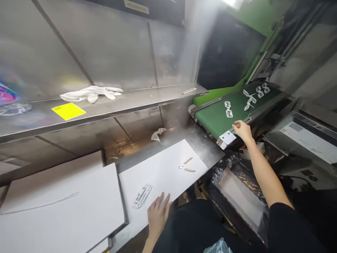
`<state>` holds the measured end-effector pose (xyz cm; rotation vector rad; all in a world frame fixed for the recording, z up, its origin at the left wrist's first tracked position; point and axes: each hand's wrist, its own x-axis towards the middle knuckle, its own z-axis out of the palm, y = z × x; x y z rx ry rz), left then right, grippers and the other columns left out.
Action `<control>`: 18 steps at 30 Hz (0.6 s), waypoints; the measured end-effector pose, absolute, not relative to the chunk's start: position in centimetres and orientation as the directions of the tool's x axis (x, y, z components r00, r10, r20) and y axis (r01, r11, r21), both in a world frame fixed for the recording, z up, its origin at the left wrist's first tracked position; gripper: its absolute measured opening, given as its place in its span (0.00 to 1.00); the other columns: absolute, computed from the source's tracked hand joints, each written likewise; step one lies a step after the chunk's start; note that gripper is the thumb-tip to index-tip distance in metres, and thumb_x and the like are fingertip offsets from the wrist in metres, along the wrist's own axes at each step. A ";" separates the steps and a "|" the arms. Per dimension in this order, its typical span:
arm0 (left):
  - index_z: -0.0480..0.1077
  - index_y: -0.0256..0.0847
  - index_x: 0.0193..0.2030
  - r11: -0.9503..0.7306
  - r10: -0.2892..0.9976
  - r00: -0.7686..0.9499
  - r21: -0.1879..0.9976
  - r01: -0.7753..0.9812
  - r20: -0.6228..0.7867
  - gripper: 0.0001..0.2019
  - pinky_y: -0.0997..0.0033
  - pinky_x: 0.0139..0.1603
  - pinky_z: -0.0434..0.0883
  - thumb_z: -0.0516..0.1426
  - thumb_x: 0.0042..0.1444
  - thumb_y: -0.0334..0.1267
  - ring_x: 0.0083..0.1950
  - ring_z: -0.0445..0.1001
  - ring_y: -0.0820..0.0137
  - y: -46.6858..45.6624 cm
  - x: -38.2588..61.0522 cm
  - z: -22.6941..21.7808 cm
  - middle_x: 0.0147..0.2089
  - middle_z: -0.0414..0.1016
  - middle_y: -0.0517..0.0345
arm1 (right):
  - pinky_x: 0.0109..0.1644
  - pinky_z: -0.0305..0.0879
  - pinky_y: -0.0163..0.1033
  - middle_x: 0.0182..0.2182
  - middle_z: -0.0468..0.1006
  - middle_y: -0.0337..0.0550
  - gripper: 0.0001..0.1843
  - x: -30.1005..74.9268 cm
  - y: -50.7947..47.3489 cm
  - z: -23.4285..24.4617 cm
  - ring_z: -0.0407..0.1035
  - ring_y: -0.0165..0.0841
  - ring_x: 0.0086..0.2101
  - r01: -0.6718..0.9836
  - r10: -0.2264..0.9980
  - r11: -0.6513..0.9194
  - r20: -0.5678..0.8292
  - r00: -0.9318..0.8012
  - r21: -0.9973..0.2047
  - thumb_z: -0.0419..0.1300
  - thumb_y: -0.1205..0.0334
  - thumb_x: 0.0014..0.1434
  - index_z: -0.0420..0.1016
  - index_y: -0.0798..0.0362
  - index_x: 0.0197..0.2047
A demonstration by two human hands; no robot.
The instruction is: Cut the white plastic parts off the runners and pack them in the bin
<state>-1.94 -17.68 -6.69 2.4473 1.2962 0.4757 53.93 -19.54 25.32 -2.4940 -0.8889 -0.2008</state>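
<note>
My left hand (158, 213) rests on the front edge of a white sheet (163, 168), its fingers spread. Just beyond its fingertips lies a small group of white plastic frame-like parts (143, 195). Farther right on the sheet is a pair of nippers (187, 165) with beige handles, its jaws pointing left. My right hand (242, 130) reaches over the near side edge of a green conveyor belt (214, 117), thumb and forefinger apart with nothing visible between them. The closest white moulded part (228, 109) lies on the belt a little beyond that hand; several similar parts (249, 100) lie farther up.
A large white board (63, 207) is at the left. Above, a metal shelf (147, 98) holds white gloves (92, 93) and a yellow card (68, 111). A plastic-lined box (242, 193) stands below my right arm. A crumpled white scrap (158, 134) lies under the shelf.
</note>
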 end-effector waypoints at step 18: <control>0.68 0.44 0.33 0.219 0.956 -0.291 0.770 0.600 -0.045 0.16 0.58 0.46 0.75 0.47 0.69 0.47 0.39 0.80 0.60 -15.9 2.3 7.8 0.34 0.79 0.52 | 0.47 0.78 0.46 0.50 0.83 0.57 0.20 54.3 -5.3 21.4 0.80 0.43 0.44 0.803 0.596 -0.174 0.589 0.546 -0.569 0.67 0.60 0.62 0.81 0.54 0.57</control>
